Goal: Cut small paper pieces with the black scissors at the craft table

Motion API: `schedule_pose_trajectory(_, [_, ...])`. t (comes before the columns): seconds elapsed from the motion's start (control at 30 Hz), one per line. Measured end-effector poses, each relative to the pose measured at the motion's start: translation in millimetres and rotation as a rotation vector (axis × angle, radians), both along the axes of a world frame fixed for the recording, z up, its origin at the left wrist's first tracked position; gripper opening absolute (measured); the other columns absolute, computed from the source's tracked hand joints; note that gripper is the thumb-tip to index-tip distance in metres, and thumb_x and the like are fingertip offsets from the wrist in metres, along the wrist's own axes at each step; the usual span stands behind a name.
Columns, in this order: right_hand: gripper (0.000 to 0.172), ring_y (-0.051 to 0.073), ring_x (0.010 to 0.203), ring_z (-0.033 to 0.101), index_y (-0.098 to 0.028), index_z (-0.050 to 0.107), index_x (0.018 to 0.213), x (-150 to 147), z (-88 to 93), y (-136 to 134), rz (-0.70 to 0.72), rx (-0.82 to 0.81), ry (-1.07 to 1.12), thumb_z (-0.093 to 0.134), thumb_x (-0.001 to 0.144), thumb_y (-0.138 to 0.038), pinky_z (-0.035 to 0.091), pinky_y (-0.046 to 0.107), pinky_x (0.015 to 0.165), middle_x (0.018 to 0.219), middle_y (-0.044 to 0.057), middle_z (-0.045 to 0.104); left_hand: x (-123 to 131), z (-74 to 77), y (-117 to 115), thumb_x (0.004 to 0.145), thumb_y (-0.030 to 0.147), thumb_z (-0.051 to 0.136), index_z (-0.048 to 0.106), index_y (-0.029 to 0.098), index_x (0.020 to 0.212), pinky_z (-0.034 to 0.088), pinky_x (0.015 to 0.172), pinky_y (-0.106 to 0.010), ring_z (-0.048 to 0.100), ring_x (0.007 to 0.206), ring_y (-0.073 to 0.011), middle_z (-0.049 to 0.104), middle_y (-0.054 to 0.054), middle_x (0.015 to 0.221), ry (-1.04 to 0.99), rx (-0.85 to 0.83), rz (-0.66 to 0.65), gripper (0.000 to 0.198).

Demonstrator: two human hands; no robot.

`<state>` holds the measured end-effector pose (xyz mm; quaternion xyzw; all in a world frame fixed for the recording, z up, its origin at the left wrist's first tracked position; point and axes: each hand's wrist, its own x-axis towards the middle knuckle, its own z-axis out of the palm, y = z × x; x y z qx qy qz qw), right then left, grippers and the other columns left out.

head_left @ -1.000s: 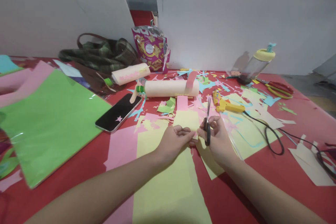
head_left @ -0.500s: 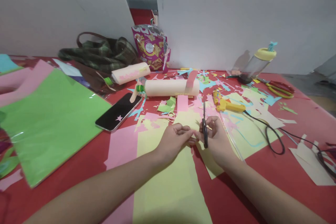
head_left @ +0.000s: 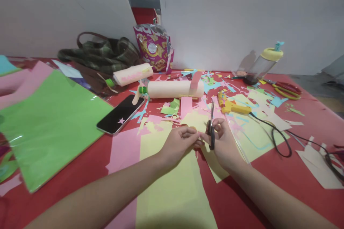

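My right hand (head_left: 221, 141) is closed around a pair of dark-handled scissors (head_left: 211, 136), whose blades point up and away from me. My left hand (head_left: 181, 143) is pinched, its thumb tip meeting the fingertips of my right hand. Whatever lies between these fingertips is too small or hidden to name. Below both hands, a pale yellow sheet (head_left: 169, 182) overlaps a pink sheet (head_left: 123, 150). Just beyond my hands lies a cream paper-wrapped bottle (head_left: 172, 89) with a green neck and pink strips.
A phone (head_left: 115, 116) with a pink star on it and a green sheet (head_left: 56, 125) lie left. To the right are a yellow glue gun (head_left: 236, 108) with a black cable, and red-and-yellow-handled scissors (head_left: 287, 91). A snack bag (head_left: 153, 48), a clear bottle (head_left: 263, 64) and paper scraps are farther back.
The scissors have tilted slightly, with their tips shifting a little to the right. Both hands stay nearly in place, fingertips together.
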<state>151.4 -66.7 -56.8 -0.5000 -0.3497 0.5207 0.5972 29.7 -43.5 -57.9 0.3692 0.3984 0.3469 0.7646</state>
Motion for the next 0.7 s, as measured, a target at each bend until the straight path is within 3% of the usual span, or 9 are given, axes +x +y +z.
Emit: schedule_pose_trajectory(0.7, [0.028, 0.004, 0.048, 0.042, -0.024, 0.038, 0.073, 2.5, -2.4, 0.0, -0.026, 0.009, -0.028, 0.058, 0.061, -0.009, 0.035, 0.014, 0.041, 0.067, -0.008, 0.044, -1.1, 0.0, 0.9, 0.062, 0.026, 0.063, 0.054, 0.01, 0.065, 0.047, 0.057, -0.024, 0.061, 0.06, -0.0147, 0.06, -0.003, 0.06, 0.058, 0.036, -0.026, 0.018])
